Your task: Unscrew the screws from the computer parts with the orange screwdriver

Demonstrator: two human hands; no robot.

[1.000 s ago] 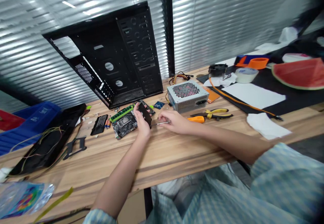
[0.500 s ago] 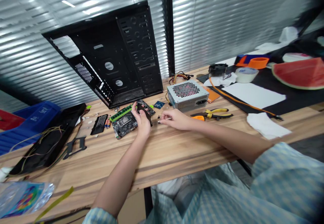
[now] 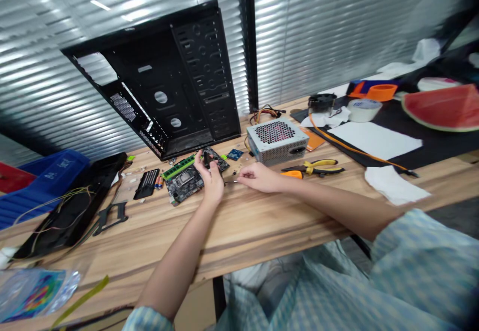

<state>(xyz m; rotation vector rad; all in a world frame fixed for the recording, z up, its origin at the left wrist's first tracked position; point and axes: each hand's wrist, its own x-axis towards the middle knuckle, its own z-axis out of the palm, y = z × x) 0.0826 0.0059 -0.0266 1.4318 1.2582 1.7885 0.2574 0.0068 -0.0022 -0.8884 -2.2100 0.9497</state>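
Black part [image 3: 206, 160] is pinched upright in my left grip [image 3: 211, 178], right above the motherboard [image 3: 184, 183] on the tabletop [image 3: 224, 231]. My right grip [image 3: 260, 177] has closed up around a thin metal tool [image 3: 235, 181], lol, and only its tip pokes out now, where more of the shaft showed a second ago.

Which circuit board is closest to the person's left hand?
The large dark motherboard, which lies just under the left hand and carries a green memory stick. The small blue board lies farther off, near the silver power supply.
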